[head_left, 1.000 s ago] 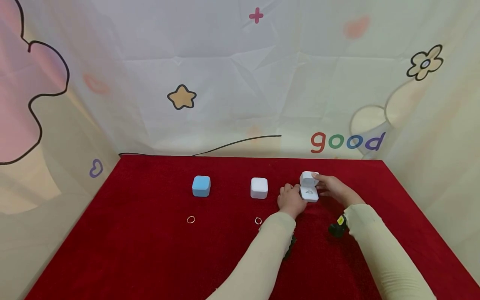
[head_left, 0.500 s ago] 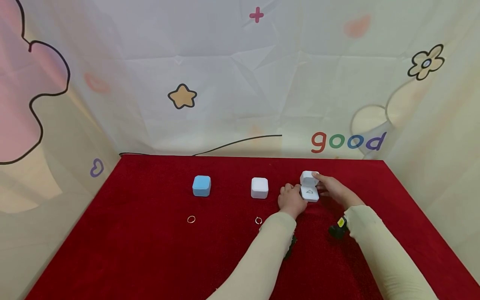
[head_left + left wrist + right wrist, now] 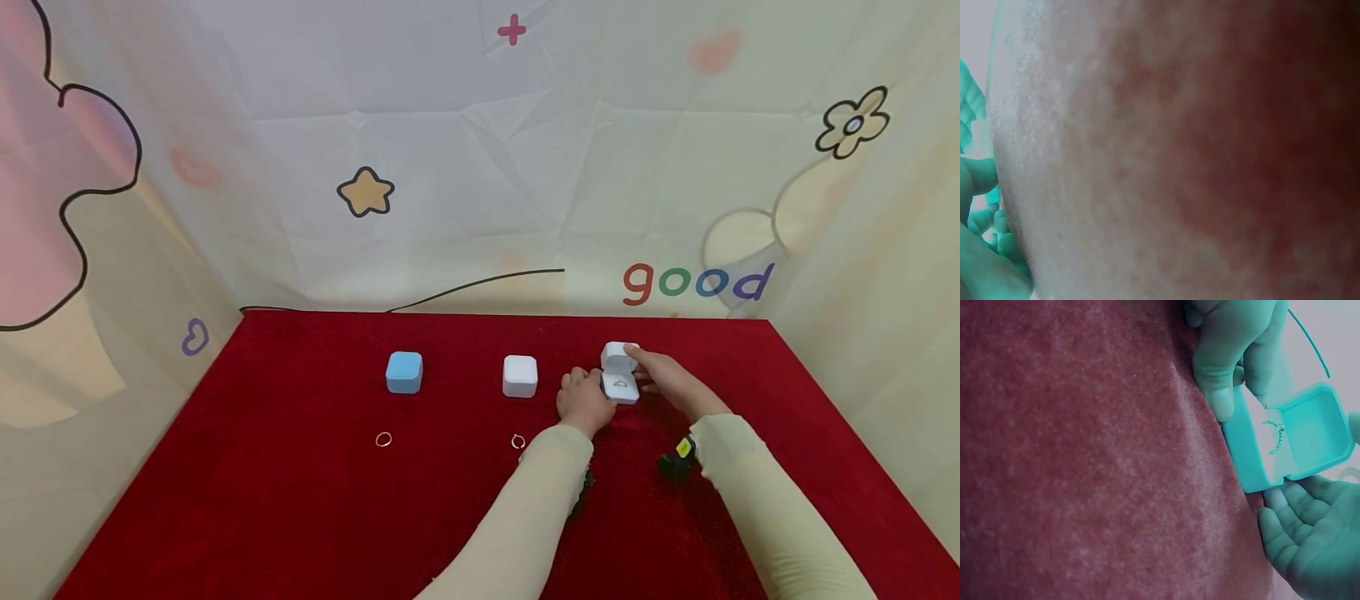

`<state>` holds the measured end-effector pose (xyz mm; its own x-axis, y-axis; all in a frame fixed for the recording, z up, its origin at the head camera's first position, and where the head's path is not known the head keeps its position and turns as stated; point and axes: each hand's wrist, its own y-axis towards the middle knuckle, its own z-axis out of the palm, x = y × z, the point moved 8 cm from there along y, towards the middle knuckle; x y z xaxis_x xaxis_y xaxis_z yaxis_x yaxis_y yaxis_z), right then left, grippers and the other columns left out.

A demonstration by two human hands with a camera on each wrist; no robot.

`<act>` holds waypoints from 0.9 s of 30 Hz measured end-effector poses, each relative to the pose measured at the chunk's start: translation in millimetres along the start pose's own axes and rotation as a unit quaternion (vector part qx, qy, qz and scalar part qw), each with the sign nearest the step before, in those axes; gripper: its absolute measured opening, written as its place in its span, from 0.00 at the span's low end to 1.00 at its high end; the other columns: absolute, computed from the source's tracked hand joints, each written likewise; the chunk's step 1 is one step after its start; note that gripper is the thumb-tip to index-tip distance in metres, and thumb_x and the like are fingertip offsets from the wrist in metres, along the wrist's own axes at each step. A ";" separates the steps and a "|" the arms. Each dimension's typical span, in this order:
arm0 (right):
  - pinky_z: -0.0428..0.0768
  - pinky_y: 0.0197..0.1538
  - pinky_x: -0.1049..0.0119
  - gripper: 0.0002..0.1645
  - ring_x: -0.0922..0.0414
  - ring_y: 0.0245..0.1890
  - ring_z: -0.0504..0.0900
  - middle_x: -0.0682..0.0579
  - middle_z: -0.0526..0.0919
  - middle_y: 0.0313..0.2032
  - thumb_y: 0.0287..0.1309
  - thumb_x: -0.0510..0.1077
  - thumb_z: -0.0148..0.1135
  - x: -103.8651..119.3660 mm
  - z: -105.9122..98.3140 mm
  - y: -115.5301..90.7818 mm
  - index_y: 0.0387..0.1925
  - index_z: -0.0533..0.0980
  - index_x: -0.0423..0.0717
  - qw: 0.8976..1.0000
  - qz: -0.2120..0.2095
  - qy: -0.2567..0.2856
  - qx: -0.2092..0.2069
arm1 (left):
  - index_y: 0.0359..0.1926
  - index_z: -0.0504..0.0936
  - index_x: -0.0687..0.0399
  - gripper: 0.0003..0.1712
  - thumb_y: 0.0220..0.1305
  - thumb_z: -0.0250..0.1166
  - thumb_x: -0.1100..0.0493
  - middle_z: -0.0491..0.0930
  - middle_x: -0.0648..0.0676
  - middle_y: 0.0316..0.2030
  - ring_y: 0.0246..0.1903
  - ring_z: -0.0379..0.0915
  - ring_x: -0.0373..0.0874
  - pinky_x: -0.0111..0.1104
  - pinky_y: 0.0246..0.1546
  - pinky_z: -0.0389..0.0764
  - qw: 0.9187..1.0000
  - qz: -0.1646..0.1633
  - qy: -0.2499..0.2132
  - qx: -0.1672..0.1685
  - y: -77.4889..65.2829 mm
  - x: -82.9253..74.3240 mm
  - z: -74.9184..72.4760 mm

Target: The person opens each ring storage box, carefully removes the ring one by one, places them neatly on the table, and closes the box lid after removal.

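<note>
A white ring box (image 3: 620,390) stands with its lid raised at the right of the red cloth. Seated in its slot is a ring (image 3: 1277,436), edged with small beads or stones in the right wrist view. My left hand (image 3: 585,402) grips the base from the left, thumb at the front face. From the other side my right hand (image 3: 672,382) holds the box, one digit on the lid's edge and the other fingers beside the hinge. Blurred red cloth fills most of the left wrist view, with part of a hand (image 3: 988,250) at its left edge.
A closed white ring box (image 3: 520,377) and a closed blue one (image 3: 404,372) stand in a row to the left. In front of them lie a silvery open-band ring (image 3: 518,442) and a thin gold-toned ring (image 3: 383,439). A printed curtain (image 3: 450,167) hangs behind the cloth (image 3: 300,500).
</note>
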<state>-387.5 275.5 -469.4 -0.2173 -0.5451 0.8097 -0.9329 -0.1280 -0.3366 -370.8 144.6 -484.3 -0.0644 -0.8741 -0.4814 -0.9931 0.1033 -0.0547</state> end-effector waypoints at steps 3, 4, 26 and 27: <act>0.72 0.71 0.46 0.44 0.39 0.64 0.69 0.27 0.64 0.69 0.79 0.63 0.35 0.2 -0.8 -0.1 0.76 0.54 0.31 1.000 -0.001 -0.004 -0.001 | 0.64 0.79 0.43 0.27 0.65 0.69 0.46 0.76 0.48 0.54 0.53 0.69 0.40 0.31 0.53 0.76 1.000 0.003 0.002 -0.002 -0.2 -0.5 0.3; 0.73 0.71 0.46 0.44 0.39 0.65 0.69 0.27 0.64 0.70 0.79 0.63 0.35 0.2 -1.2 -0.1 0.76 0.54 0.31 1.000 -0.001 -0.004 -0.001 | 0.64 0.79 0.43 0.27 0.65 0.69 0.46 0.76 0.48 0.54 0.53 0.69 0.40 0.31 0.53 0.76 1.000 0.004 0.003 -0.003 0.0 -0.7 0.7; 0.67 0.75 0.42 0.48 0.31 0.74 0.62 0.25 0.56 0.74 0.80 0.63 0.33 0.6 -6.5 -20.3 0.78 0.43 0.27 0.999 -0.028 0.027 0.020 | 0.65 0.78 0.44 0.28 0.66 0.69 0.47 0.75 0.48 0.54 0.52 0.68 0.40 0.30 0.54 0.75 1.000 0.002 -0.003 -0.002 1.2 0.7 4.4; 0.68 0.75 0.42 0.48 0.31 0.74 0.62 0.24 0.56 0.74 0.80 0.63 0.32 0.4 -7.3 -21.8 0.78 0.43 0.27 0.999 -0.028 0.025 0.018 | 0.65 0.78 0.44 0.28 0.66 0.69 0.47 0.75 0.48 0.54 0.52 0.68 0.40 0.30 0.54 0.75 1.000 0.002 -0.004 -0.002 1.2 0.9 4.3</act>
<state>-369.3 284.1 -458.2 -0.1795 -0.4934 0.8511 -0.9336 -0.1873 -0.3055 -371.6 145.9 -488.6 -0.0669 -0.8699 -0.4886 -0.9933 0.1042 -0.0496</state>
